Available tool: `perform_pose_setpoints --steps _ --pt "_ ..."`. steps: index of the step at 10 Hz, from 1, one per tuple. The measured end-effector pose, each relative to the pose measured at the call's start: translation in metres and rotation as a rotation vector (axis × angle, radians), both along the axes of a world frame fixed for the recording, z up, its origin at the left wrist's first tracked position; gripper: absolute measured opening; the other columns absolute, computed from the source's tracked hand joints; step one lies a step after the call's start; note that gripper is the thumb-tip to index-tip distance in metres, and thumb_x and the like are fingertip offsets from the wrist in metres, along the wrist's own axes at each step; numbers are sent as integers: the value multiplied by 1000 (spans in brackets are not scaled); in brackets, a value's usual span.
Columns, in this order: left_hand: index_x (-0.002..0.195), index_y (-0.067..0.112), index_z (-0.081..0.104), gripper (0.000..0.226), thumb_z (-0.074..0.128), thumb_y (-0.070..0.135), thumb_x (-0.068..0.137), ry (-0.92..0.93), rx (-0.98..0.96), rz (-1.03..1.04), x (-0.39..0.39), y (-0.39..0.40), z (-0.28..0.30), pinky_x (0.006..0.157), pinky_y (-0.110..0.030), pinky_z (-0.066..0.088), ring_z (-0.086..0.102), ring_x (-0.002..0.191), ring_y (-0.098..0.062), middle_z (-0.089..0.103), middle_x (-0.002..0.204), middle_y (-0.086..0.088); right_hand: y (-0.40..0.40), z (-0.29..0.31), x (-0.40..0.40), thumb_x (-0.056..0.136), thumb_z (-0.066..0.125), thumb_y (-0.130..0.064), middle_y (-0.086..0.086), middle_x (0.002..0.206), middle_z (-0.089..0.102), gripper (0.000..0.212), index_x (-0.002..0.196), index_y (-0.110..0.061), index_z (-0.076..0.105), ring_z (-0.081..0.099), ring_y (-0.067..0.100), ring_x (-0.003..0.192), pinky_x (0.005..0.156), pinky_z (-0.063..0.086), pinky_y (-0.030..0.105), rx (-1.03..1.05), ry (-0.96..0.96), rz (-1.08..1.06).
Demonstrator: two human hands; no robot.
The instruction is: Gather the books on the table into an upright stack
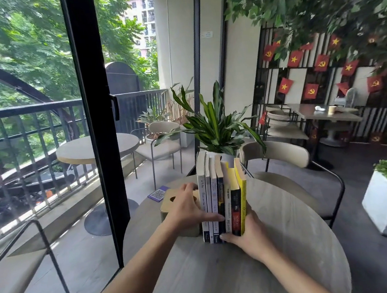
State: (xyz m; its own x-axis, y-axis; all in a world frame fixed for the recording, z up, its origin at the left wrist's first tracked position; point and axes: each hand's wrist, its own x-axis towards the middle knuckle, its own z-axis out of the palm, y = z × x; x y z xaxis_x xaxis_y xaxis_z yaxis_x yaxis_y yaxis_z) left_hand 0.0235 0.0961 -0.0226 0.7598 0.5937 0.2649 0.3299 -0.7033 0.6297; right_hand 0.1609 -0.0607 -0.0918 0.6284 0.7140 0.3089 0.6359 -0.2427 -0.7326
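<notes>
tabletop (pixel 280 244): I see no loose volumes left lying flat | books (pixel 223 197): seven upright, spines toward me, mid-table, ragged top edges, gathering looks nearly done | left hand (pixel 186 208): flat against left side | right hand (pixel 245 233): cupping right bottom corner | left to do: release, check it stands

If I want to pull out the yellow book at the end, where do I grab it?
Pinch the yellow book near its top corner, coming from the right. It is the outermost one and upright, so that cover is bare up high; lower down the right hand covers it.
</notes>
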Motion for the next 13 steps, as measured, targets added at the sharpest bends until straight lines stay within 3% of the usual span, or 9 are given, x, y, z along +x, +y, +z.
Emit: perform_pose_setpoints --steps 1,2,5,8,9,10,11,12,13 --pt "140 22 41 114 76 81 49 172 179 87 -2 -6 2 102 -37 38 43 122 -24 47 136 -7 -1 0 -1 59 89 -37 -10 122 49 105 145 -35 27 50 16 123 93 38 23 3 9 -2" --pt "141 28 41 113 58 94 51 286 306 165 -6 -14 -2 98 -40 39 45 118 -28 50 127 -11 -2 0 -3 57 89 -42 -10 134 51 112 147 -37 22 49 12 126 99 42 28 4 31 -12" --pt "137 22 52 89 82 62 64 104 120 -9 -1 -18 -4 102 -37 42 47 124 -20 54 137 -3 -4 6 -2 58 91 -33 -18 127 50 109 146 -30 28 49 5 118 95 41 22 66 12 3" --pt "128 24 59 80 82 64 62 72 145 -8 0 -16 -4 92 -33 46 53 112 -17 64 125 1 -5 15 -6 61 90 -31 -15 131 51 108 146 -33 24 47 3 116 92 38 19 30 31 26" --pt "135 29 53 93 69 81 60 144 230 7 -6 -18 -6 95 -38 43 45 119 -20 60 133 4 -9 15 -10 62 90 -31 -10 141 47 111 148 -32 20 45 9 128 98 38 21 45 79 35" --pt "147 28 39 117 52 96 53 71 302 133 -16 -22 -18 108 -43 35 28 135 -22 47 147 5 -22 16 -13 63 89 -41 -15 151 28 125 154 -32 4 32 3 136 107 33 25 85 75 -7" --pt "151 23 32 128 43 102 51 -57 370 264 -28 -27 -27 117 -45 20 15 145 -25 36 154 -1 -42 25 -13 66 83 -53 -14 160 12 126 154 -34 -4 15 4 144 113 24 28 118 -84 -88" --pt "139 21 49 109 52 94 58 -298 385 289 -44 -36 -23 110 -36 27 32 134 -19 48 141 2 -57 42 -13 72 72 -61 -5 156 24 108 154 -24 12 22 7 143 113 27 28 191 -217 -102" --pt "112 25 64 80 53 89 66 -501 144 157 -51 -47 2 92 -12 38 50 108 4 59 119 5 -62 71 -18 75 62 -63 -3 121 52 69 128 -24 43 52 9 111 91 47 26 359 -195 -102"
